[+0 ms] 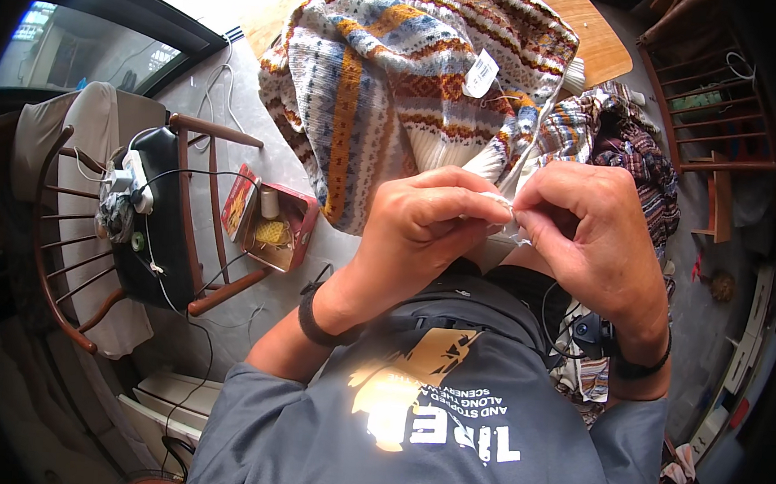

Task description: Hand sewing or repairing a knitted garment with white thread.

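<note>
The left hand (421, 219) and right hand (594, 225) curl together, pinching a white scrap (502, 201); the patterned knit (375, 106) lies beyond their grip.

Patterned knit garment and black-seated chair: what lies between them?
In the head view: grey floor, an open red box and, higher up, a white cable.
</note>
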{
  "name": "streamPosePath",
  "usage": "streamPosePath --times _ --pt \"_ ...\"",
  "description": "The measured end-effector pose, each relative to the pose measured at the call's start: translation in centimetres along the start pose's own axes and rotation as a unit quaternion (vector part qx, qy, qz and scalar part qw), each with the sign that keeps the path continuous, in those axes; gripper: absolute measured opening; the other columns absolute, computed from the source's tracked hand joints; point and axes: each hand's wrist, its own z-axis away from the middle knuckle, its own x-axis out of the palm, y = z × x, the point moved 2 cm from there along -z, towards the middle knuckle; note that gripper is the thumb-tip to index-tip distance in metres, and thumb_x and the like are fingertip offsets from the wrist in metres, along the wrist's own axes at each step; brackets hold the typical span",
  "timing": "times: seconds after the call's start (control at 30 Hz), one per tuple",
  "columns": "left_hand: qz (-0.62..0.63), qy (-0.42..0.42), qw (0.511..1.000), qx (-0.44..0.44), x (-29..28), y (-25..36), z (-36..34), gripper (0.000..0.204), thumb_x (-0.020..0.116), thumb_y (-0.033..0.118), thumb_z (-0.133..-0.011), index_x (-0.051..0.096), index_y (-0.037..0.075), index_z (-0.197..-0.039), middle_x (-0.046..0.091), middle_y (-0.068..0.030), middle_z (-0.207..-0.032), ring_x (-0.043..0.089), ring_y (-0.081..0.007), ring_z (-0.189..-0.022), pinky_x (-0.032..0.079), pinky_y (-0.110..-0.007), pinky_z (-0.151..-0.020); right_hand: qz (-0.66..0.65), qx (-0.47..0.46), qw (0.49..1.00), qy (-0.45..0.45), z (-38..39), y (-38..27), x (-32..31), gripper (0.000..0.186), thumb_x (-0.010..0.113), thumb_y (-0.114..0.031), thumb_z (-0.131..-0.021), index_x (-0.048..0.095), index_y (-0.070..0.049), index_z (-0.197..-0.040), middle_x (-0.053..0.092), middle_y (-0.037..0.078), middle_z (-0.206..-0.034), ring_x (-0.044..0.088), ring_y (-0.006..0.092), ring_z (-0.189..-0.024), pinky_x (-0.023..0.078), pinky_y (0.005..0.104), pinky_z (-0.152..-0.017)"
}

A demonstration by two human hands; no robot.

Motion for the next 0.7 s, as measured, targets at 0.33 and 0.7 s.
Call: streamPosePath --times 0.33,0.7 --pt "0.011 -0.015 1.0 -0.017 -0.3 -0.1 0.0 0.025 0.075 -0.009 -0.082 0.079 0.006 -0.101 0.075 -0.008 -0.103 0.073 -0.0166 -0.092 0.057 -0.028 -0.079 -0.028 0.005 0.999 -0.019 -0.3 0.2 -0.3 0.008 0.069 0.008 -0.079 0.068 0.003 -0.085 0.067 0.012 -0.078 0.067 0.0218 -0.069 0.049 0.0298 -0.063" --pt "0.071 -0.018 0.997 -0.013 -0.3 -0.6 0.1 0.03 0.071 -0.013 -0.081 0.078 0.006 -0.103 0.071 -0.0089 -0.105 0.072 -0.016 -0.09 0.057 -0.027 -0.075 -0.082 0.0 0.995 -0.057 -0.7 1.1 -0.4 0.01 0.066 0.009 -0.082 0.069 0.002 -0.087 0.068 0.011 -0.079 0.068 0.0198 -0.073 0.051 0.0296 -0.066"
